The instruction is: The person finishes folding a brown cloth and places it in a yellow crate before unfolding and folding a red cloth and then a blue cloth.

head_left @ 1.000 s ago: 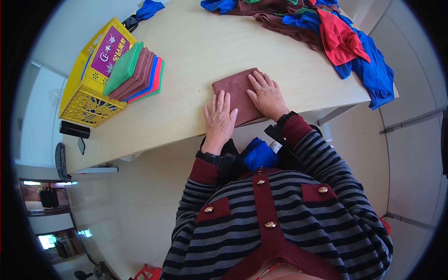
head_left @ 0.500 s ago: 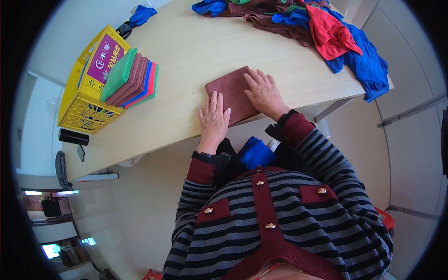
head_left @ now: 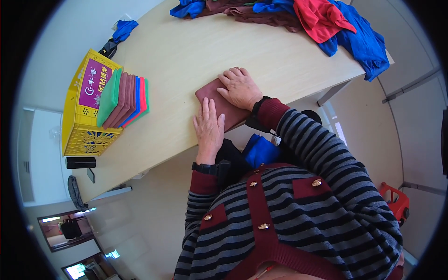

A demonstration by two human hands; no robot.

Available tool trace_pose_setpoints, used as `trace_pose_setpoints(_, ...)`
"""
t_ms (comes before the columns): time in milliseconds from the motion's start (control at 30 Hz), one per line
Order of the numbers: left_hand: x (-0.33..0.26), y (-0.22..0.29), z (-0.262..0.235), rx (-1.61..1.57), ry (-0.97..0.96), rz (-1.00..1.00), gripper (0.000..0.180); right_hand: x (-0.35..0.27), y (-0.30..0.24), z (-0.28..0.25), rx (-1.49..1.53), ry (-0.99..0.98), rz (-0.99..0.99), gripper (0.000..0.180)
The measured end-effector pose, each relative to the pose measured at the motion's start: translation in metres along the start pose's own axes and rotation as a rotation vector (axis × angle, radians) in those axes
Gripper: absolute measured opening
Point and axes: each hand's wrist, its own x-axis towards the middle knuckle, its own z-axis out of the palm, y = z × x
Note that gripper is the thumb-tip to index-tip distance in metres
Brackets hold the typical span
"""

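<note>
A folded brown cloth (head_left: 231,113) lies flat on the table's near edge. My left hand (head_left: 208,130) rests on its left side, fingers stretched out toward the far edge. Across the far right part of the cloth lies my right hand (head_left: 241,88), palm down with fingers slightly bent; it covers that corner. Neither hand grips the cloth. Left of them, a row of folded cloths (head_left: 125,101) in green, brown, blue and red leans against a yellow plastic basket (head_left: 91,135).
Loose blue, brown and red cloths (head_left: 322,21) are heaped at the far right, some hanging over the table (head_left: 177,70) edge. A black cylinder (head_left: 80,162) and a phone (head_left: 90,175) lie at the left end. Blue cloth (head_left: 261,150) shows at my lap. A red stool (head_left: 395,203) stands behind right.
My right hand has shifted from the cloth's right edge onto its far part, with its fingers drawn closer together. My left hand stays on the left side. The view has turned slightly.
</note>
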Motion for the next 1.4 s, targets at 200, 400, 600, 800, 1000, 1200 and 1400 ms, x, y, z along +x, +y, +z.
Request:
trace_pose_setpoints(200, 0.001, 0.000, 0.000, 0.012, 0.024, 0.014, 0.063, -0.003, 0.000, -0.001, -0.016, 0.031, 0.067, 0.047)
trace_pose_setpoints(400, 0.000, 0.001, -0.003, -0.008, 0.038, 0.009, 0.060, -0.013, 0.007, -0.012, -0.016, 0.055, 0.127, 0.048)
trace_pose_setpoints(600, 0.016, -0.008, -0.011, -0.020, -0.019, -0.015, 0.058, -0.013, -0.014, -0.035, -0.137, 0.009, -0.001, 0.049)
trace_pose_setpoints(800, 0.041, -0.010, 0.007, 0.004, 0.054, -0.028, 0.057, -0.013, -0.032, 0.002, 0.058, -0.021, -0.157, 0.049)
trace_pose_setpoints(1000, 0.042, -0.015, 0.012, 0.064, 0.042, -0.016, 0.056, -0.011, -0.013, 0.005, 0.029, -0.060, -0.067, 0.054)
trace_pose_setpoints(1200, 0.038, -0.011, 0.008, 0.033, 0.029, -0.023, 0.056, -0.014, -0.005, -0.011, -0.053, -0.098, 0.008, 0.055)
trace_pose_setpoints(1400, 0.034, -0.009, 0.005, 0.025, 0.043, -0.015, 0.056, -0.023, 0.007, -0.015, -0.021, -0.058, 0.105, 0.053)
